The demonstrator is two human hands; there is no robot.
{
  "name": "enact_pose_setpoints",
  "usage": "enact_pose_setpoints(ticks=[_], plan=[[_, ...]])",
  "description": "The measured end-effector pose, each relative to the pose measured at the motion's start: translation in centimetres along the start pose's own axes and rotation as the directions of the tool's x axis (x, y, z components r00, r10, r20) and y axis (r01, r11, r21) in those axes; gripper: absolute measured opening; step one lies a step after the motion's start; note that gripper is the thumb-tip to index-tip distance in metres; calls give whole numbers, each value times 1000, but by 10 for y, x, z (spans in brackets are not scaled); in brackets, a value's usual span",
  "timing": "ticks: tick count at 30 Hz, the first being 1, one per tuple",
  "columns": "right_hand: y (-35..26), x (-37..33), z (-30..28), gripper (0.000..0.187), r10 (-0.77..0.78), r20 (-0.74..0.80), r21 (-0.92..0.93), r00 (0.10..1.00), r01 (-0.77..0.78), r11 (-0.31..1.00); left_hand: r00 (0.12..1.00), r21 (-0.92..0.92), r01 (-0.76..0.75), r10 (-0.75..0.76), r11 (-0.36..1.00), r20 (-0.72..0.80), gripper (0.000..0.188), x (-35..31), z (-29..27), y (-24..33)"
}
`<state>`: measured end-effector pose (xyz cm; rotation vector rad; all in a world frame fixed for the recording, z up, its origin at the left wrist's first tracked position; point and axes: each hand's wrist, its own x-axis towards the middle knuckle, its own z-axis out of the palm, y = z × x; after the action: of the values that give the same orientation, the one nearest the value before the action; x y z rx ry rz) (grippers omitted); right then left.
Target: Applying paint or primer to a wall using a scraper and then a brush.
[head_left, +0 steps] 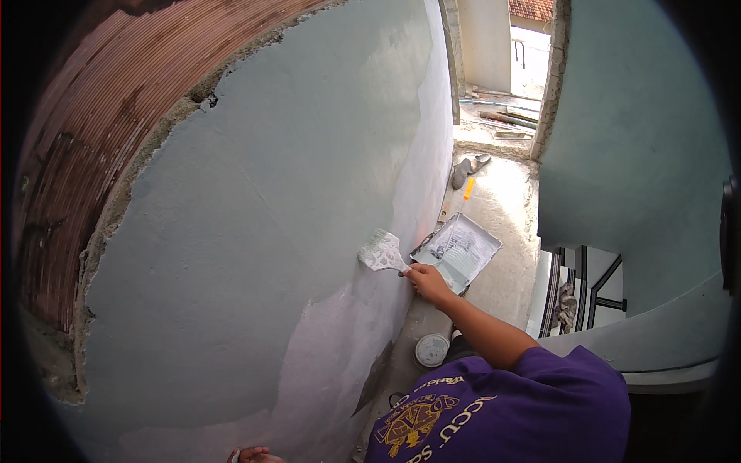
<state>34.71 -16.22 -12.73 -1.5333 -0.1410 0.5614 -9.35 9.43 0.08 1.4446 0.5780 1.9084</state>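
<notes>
My right hand (425,281) is closed around the handle of a wide paintbrush (380,251), whose bristles, smeared with pale paint, press against the wall (255,201). Grey-green paint covers most of that wall; a lighter, whitish band (328,339) runs along its lower part. Just beyond the hand, a paint tray (488,245) with pale grey-green paint lies on the floor, partly hidden by my wrist. At the bottom edge, only part of my left hand (256,455) shows, fingers apart by the wall, with nothing visible in it.
Close to my body stands a round paint-stained tub (432,351). Past the tray lie an orange-handled tool (468,188) and a pair of grey shoes (468,169). Poles and scraps (509,117) lie beyond the doorway. A black-and-white railing (587,285) stands at right.
</notes>
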Motion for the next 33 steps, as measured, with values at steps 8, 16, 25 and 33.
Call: enact_pose_setpoints(ticks=[8, 16, 25, 33], plan=[[33, 19, 11, 35, -122, -108, -509, 987, 51, 859, 998, -11, 25, -24, 1000, 57, 47, -3, 16, 15], [18, -4, -9, 36, -227, -73, -436, 971, 173, 883, 995, 2, -4, 3, 1000, 97, 49, 0, 10, 13], [26, 18, 7, 37, -158, -163, -514, 974, 53, 856, 996, -14, 10, -8, 1000, 88, 46, -2, 15, 15], [22, 11, -11, 34, -206, -2, -361, 979, 191, 913, 999, 0, 33, -33, 999, 41, 47, -2, 7, 9]])
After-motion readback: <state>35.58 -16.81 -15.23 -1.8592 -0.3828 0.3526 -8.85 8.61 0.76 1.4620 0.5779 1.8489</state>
